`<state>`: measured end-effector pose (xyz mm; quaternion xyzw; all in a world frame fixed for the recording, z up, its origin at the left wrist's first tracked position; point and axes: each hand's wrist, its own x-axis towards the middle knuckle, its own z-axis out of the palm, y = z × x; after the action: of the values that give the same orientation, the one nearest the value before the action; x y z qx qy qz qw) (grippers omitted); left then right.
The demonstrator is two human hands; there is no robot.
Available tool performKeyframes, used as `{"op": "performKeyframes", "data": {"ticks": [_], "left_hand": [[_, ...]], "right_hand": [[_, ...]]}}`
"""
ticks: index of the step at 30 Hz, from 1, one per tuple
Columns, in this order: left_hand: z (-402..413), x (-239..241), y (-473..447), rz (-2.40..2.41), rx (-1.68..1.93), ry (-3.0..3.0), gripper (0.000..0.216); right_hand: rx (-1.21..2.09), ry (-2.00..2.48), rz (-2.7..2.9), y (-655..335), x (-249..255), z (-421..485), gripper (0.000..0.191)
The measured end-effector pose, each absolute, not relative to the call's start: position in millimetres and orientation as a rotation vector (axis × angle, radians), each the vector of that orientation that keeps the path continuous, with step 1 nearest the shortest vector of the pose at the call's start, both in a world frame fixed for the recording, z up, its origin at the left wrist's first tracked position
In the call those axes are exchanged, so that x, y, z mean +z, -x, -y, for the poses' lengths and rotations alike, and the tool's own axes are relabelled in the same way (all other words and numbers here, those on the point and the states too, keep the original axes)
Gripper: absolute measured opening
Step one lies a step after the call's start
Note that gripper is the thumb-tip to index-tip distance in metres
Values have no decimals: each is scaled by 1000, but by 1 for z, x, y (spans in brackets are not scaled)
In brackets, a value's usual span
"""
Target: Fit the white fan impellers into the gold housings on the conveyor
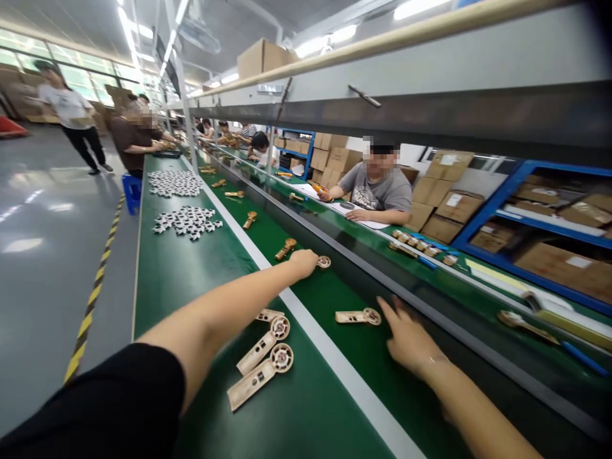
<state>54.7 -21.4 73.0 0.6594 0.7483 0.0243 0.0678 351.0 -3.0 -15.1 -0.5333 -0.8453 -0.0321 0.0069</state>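
Observation:
My left hand [305,263] reaches over the green conveyor belt with its fingers closed on a beige fan shell [324,262]; only the round spoked end sticks out past the fingers. My right hand [410,338] is open, its fingers apart, just right of another beige fan shell [357,317] lying on the belt. Whether its fingertips touch that shell I cannot tell. Close to me on the green table, a fan shell [261,376] lies beside a second fan shell [262,344], and a third is partly behind my left forearm.
Brown fan-shaped parts [285,248] lie spaced along the belt. Black-and-white small parts [186,221] sit in piles at the table's far left. A grey metal rail [354,245] borders the belt. Across it sits a co-worker [377,185]. An overhead shelf [430,70] crosses above.

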Motion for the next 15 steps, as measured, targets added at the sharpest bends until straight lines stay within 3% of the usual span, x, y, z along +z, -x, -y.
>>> {"op": "performKeyframes", "data": {"ticks": [7, 11, 15], "left_hand": [[144, 95, 59, -2633, -30, -1737, 36], [220, 79, 115, -2679, -127, -1522, 33], [236, 51, 107, -2617, -2, -1577, 28]], "right_hand": [[231, 1282, 2897, -299, -4, -13, 36], [311, 989, 2973, -299, 17, 41, 34], [277, 819, 3067, -276, 24, 122, 26]]}}
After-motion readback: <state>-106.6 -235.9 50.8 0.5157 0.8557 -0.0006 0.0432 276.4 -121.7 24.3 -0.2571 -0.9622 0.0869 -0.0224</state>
